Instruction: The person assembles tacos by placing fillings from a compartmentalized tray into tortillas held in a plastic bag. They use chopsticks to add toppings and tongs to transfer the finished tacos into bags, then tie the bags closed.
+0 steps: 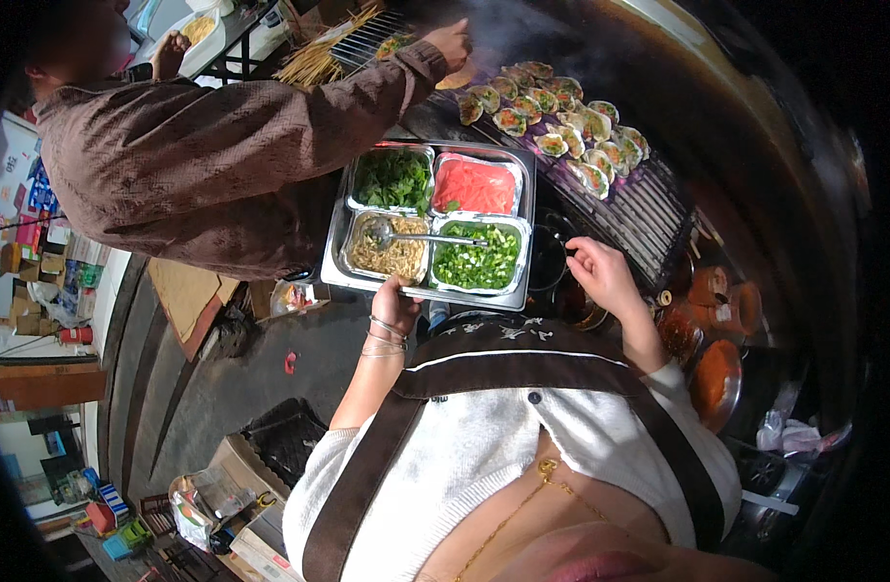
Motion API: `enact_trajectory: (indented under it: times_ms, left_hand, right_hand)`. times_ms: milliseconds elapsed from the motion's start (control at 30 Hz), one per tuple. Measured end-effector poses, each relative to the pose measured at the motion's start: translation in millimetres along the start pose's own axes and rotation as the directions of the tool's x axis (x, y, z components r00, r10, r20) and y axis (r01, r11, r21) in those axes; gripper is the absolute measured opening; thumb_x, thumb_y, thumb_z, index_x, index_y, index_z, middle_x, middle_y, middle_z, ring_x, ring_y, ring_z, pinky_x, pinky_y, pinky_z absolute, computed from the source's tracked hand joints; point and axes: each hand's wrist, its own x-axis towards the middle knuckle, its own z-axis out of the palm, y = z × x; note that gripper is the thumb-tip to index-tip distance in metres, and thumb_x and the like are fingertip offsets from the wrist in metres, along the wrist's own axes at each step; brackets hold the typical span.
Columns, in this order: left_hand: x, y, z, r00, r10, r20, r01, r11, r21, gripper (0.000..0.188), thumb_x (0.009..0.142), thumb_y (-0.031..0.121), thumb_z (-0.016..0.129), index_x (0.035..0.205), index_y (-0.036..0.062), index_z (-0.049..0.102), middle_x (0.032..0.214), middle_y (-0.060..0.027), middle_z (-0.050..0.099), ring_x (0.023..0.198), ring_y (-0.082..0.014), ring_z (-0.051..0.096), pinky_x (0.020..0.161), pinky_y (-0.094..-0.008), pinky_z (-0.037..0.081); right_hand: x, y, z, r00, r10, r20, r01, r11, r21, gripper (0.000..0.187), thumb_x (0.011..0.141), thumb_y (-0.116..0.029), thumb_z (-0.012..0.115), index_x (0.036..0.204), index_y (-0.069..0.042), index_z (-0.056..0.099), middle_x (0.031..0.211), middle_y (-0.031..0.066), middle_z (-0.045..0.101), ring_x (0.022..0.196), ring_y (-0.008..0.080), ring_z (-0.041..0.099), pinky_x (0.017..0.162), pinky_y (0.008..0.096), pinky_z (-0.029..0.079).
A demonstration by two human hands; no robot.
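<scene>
My left hand [397, 303] is closed on the near edge of a steel tray [331, 272], holding it level in front of me. Foil containers in the tray hold leafy green herbs [392, 179], pink-red shreds [476, 184], chopped green onion [479, 257] and a pale brown minced topping [387, 257]. A metal spoon [430, 238] lies in the minced topping, its handle reaching over the green onion. Right of the tray, my right hand [605, 276] hovers with loosely bent fingers apart and nothing visible in them. Beyond it, topped oysters in their shells [561, 116] sit on a grill [649, 218].
At my left, a person in a brown jacket [203, 175] stretches an arm across toward the smoking grill. Skewer sticks [319, 58] lie at the back. A bowl of red sauce [715, 383] stands at the right. Cardboard boxes [237, 475] are on the floor at lower left.
</scene>
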Motion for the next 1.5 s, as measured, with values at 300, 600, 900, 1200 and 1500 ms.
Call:
enact_trajectory:
  times_ms: [300, 600, 900, 1200, 1500]
  left_hand:
    - [3.4, -0.6, -2.1, 0.999, -0.024, -0.032, 0.025, 1.0, 0.015, 0.011, 0.073, 0.015, 0.046, 0.083, 0.0098, 0.05, 0.066, -0.0013, 0.053, 0.049, -0.0131, 0.047, 0.037, -0.0219, 0.031]
    - [0.9, -1.5, 0.9, 0.998, -0.011, -0.067, 0.011, 1.0, -0.012, 0.008, 0.071, 0.015, 0.049, 0.074, 0.0083, 0.05, 0.059, -0.0034, 0.053, 0.045, -0.0155, 0.051, 0.036, -0.0227, 0.033]
    - [3.7, 0.5, -0.4, 0.999, -0.032, -0.042, 0.032, 0.999, 0.009, 0.007, 0.073, 0.013, 0.046, 0.075, 0.0067, 0.049, 0.062, -0.0037, 0.052, 0.048, -0.0154, 0.049, 0.04, -0.0246, 0.035]
    - [1.7, 2.7, -0.2, 0.998, -0.058, -0.02, 0.06, 0.993, 0.106, 0.009, 0.074, 0.017, 0.047, 0.073, 0.0079, 0.048, 0.063, -0.0022, 0.05, 0.053, -0.0145, 0.048, 0.045, -0.0249, 0.035]
    - [6.0, 4.0, -0.8, 0.999, -0.054, -0.003, 0.054, 0.997, 0.055, 0.008, 0.072, 0.013, 0.047, 0.07, 0.0058, 0.047, 0.06, -0.0058, 0.051, 0.05, -0.0168, 0.048, 0.042, -0.0251, 0.035]
  right_hand:
    - [44.0, -5.0, -13.0, 0.998, -0.042, -0.053, 0.045, 0.998, 0.045, 0.014, 0.075, -0.006, 0.058, 0.088, -0.001, 0.054, 0.063, 0.0043, 0.053, 0.052, 0.0087, 0.049, 0.048, 0.0223, 0.039]
    - [135.5, -25.7, -4.7, 0.988, -0.123, -0.092, 0.134, 0.983, 0.127, 0.019, 0.076, -0.012, 0.059, 0.09, 0.0, 0.056, 0.069, 0.0038, 0.058, 0.058, 0.0084, 0.052, 0.055, 0.0227, 0.042]
    - [186.8, -49.7, 71.3, 0.859, -0.403, 0.315, 0.448, 0.89, -0.085, 0.04, 0.063, -0.01, 0.066, 0.095, 0.001, 0.045, 0.086, 0.018, 0.051, 0.084, 0.0336, 0.051, 0.072, 0.0381, 0.042]
    - [163.2, -83.4, 82.1, 0.67, -0.742, -0.014, 0.693, 0.633, -0.346, 0.026, 0.065, -0.007, 0.058, 0.091, -0.007, 0.054, 0.078, 0.0056, 0.047, 0.071, 0.0213, 0.054, 0.055, 0.0306, 0.046]
    - [145.7, -7.7, 67.0, 0.965, -0.257, 0.059, 0.253, 0.965, 0.07, 0.011, 0.074, -0.014, 0.059, 0.077, -0.005, 0.055, 0.077, 0.0066, 0.056, 0.065, 0.0204, 0.055, 0.058, 0.0318, 0.044]
